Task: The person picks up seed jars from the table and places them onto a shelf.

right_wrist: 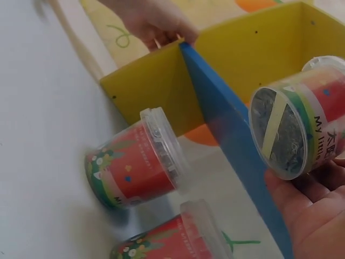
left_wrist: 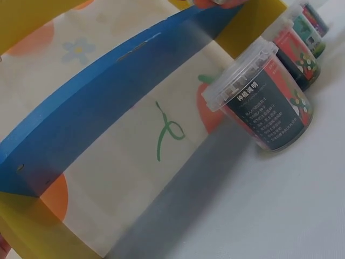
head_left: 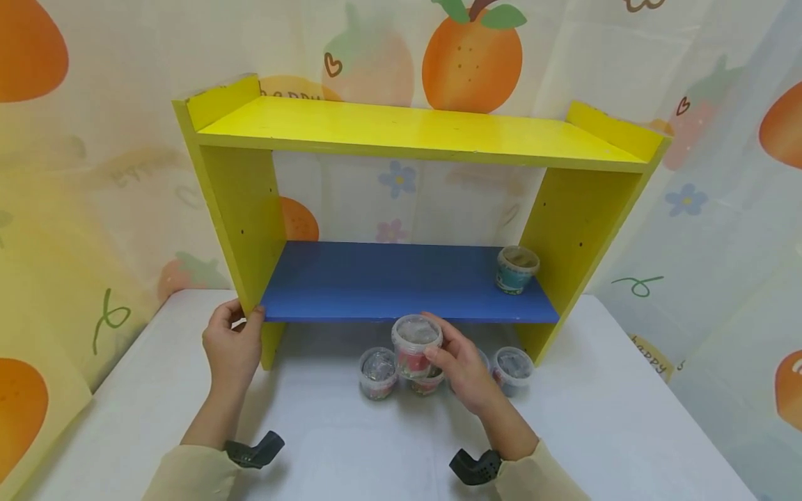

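Observation:
My right hand [head_left: 466, 369] holds a clear plastic cup [head_left: 415, 358] with a lid and a red label, thumb on one side and fingers on the other. It is raised in front of the blue shelf board [head_left: 388, 282]. In the right wrist view the cup's base [right_wrist: 277, 132] shows dark contents and a pale strip. My left hand [head_left: 233, 348] grips the front edge of the yellow side panel [head_left: 247, 243], by the blue board's left end. A teal-labelled cup [head_left: 515, 273] stands on that board at the right.
Several similar lidded cups stand on the white table below the shelf, including one at the left [head_left: 378, 376] and one at the right [head_left: 512, 370]. A yellow top board [head_left: 401, 129] spans the unit. A printed cloth [head_left: 113, 229] hangs behind.

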Available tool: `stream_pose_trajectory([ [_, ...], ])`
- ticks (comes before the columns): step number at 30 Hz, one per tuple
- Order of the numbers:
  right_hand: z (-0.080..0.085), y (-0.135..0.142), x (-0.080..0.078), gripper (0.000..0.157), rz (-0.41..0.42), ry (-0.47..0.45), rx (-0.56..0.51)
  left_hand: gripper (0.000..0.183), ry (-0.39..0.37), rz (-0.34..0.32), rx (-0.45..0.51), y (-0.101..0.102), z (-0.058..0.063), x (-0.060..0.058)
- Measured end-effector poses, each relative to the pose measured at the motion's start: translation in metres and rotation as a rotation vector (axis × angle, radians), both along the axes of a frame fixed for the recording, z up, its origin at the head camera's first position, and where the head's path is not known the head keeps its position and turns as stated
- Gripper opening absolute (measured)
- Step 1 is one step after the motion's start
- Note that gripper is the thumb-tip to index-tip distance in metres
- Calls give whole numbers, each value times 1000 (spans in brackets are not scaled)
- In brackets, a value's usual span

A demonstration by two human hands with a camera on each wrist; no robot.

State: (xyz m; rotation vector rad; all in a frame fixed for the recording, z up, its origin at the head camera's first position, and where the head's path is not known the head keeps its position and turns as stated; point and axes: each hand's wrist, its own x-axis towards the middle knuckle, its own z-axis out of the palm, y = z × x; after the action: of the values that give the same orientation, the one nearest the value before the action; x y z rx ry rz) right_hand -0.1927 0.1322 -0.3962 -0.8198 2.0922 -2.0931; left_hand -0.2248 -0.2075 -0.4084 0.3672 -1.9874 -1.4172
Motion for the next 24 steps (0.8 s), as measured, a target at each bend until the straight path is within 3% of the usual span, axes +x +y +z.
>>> stream_pose_trajectory([
  [4,1,2,-1,53,-29,17,2,30,25,-1,10,-2,-1,-1],
  [16,9,7,-2,54,-161,-1,-79,31,-5,-1,11,-1,-14,2],
  [24,21,1,-11,54,-232,-57,-119,30,36,-6,-9,-4,-8,-1],
])
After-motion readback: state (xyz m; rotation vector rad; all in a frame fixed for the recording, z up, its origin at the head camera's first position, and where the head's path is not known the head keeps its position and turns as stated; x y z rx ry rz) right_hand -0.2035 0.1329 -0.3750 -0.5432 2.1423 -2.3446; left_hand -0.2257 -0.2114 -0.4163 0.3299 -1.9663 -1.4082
